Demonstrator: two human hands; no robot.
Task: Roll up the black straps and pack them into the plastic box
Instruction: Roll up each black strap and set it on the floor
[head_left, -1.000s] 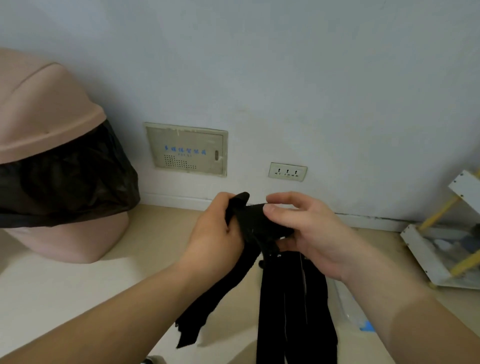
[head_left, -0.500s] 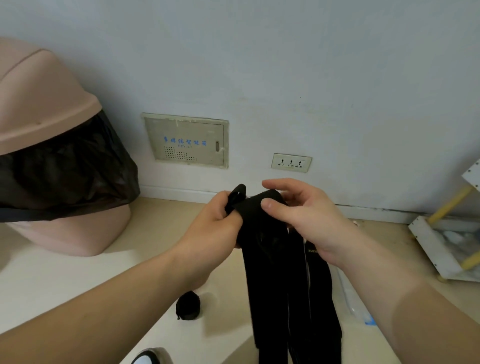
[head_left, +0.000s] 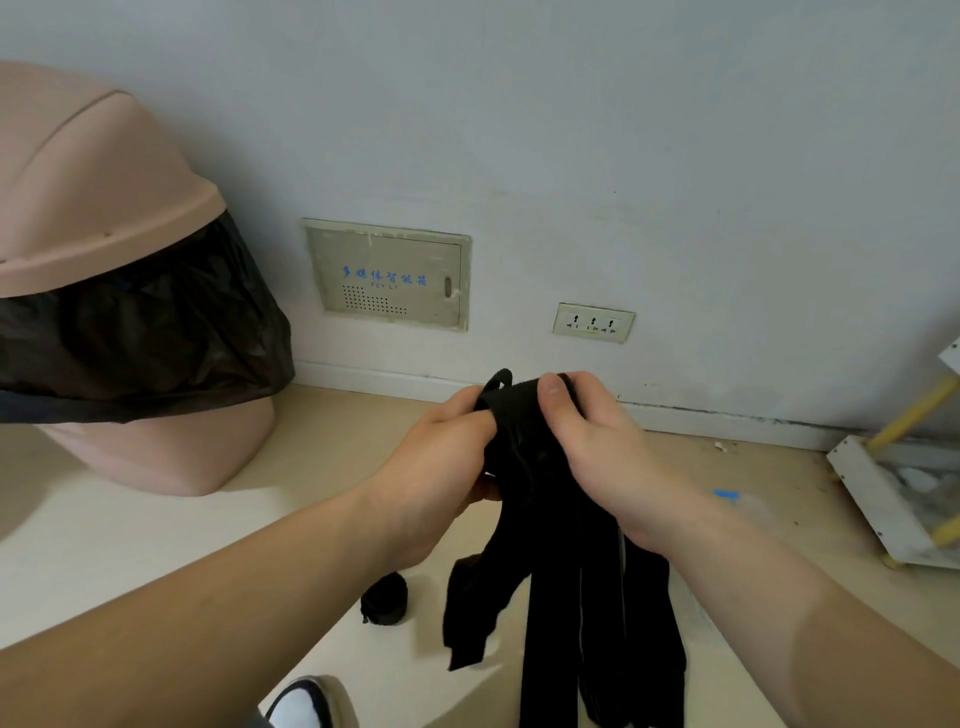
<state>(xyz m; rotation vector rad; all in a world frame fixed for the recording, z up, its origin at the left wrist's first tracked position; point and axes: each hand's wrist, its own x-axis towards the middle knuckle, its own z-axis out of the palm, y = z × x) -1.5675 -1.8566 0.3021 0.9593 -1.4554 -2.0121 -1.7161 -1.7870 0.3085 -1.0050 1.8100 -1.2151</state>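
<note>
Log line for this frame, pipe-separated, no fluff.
phase: rolling strap end | left hand: grips black straps | right hand: grips same bundle | tails: hanging | rolled strap: on floor, apart

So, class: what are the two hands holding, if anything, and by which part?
Both the left hand and right hand grip the black straps at their top end; the tails hang loose.

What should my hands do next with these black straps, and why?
Probably roll the top end downward onto itself: the left hand and right hand both grip the black straps at the top, while most of their length hangs loose, unrolled.
</note>
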